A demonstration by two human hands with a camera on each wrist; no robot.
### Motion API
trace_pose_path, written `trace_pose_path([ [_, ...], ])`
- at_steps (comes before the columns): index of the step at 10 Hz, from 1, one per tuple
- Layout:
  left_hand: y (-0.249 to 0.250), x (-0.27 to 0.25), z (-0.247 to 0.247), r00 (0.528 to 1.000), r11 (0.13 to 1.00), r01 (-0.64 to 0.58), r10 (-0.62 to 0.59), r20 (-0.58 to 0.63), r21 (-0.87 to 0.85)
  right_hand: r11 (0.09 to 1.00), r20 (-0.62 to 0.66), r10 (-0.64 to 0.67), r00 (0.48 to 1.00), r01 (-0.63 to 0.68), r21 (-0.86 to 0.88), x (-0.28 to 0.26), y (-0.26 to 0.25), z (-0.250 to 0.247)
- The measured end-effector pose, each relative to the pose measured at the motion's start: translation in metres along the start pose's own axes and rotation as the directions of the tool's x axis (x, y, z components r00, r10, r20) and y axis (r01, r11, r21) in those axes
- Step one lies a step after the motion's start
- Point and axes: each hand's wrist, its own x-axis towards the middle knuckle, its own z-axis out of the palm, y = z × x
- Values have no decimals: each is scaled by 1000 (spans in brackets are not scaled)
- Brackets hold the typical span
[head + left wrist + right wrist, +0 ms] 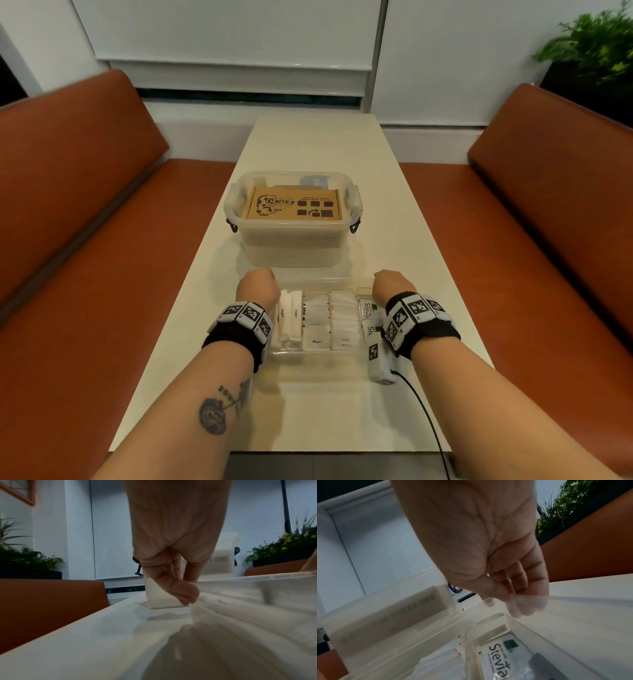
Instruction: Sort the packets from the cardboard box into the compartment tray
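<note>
Both hands pinch the far corners of a clear plastic compartment tray (320, 353).

Left hand (258, 286) and right hand (390, 284) have fingers curled on its rim; white packets (344, 317) lie just behind the fingertips, the brown cardboard box (294, 202) beyond them in a translucent tub (291, 241).

Long cream table (318, 147) runs away from the camera between two rust-orange upholstered benches: left bench (78, 192), right bench (555, 192). Far wall is pale, with white roller blinds (233, 34) drawn down over a window; a dark strip shows beneath them. Green plants in a dark planter (596, 51) sit behind the right bench. Light is even and cool.
</note>
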Motion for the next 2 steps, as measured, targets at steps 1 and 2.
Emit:
trace_pose_path([
  [1, 3, -3, -4, 999, 998, 31, -32, -17, -50, 999, -17, -3, 1000, 4, 35, -4, 0, -6],
  [2, 2, -24, -9, 994, 987, -36, 19, -108, -156, 992, -151, -19, 988, 37, 118, -27, 10, -7],
])
